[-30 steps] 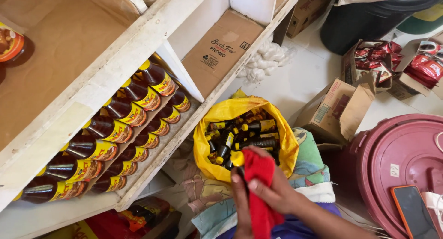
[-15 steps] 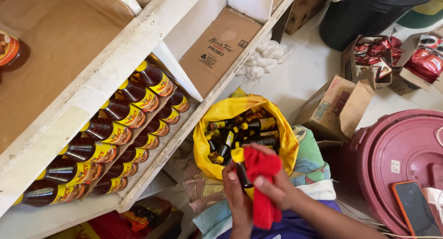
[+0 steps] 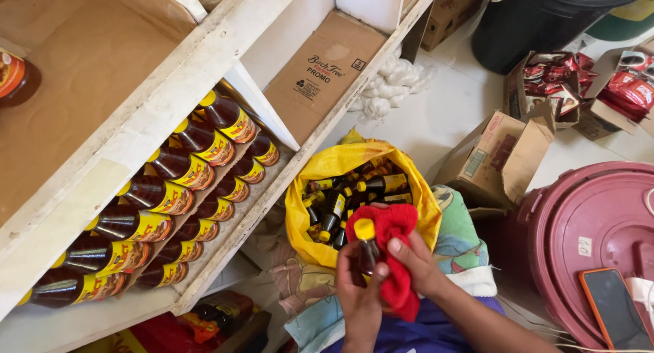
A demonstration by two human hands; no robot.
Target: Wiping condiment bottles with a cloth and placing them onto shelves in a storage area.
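The left hand [image 3: 360, 288] is closed around a small dark bottle [image 3: 368, 247] with a yellow cap, holding it upright just above the person's lap, the thumb pressed across its front. The right hand [image 3: 414, 261] has its grip closed on a red cloth [image 3: 392, 258], which wraps around the back and right side of the bottle and hangs down below the fingers; the cloth touches the bottle, and the right thumb rests against the glass near the left thumb. Just beyond the hands stands an open yellow plastic bag [image 3: 340, 164] filled with more small dark bottles [image 3: 354, 193] with yellow caps, lying in a jumble. To the left, a white wooden shelf [image 3: 170, 108] holds rows of larger dark bottles [image 3: 177, 183] with yellow caps and red-and-yellow labels, laid on their sides in two tiers. A flattened cardboard sheet [image 3: 323, 67] lies in the next shelf compartment. To the right of the bag sits an open cardboard box [image 3: 501, 155], and further off another open box of red sachets [image 3: 552, 81]. At the lower right is a maroon plastic lid [image 3: 599, 223], seemingly of a large bin though the view cuts it off, with a phone [image 3: 616, 309] lying on it. A patterned cloth [image 3: 460, 241] lies between the bag and the person's forearm.
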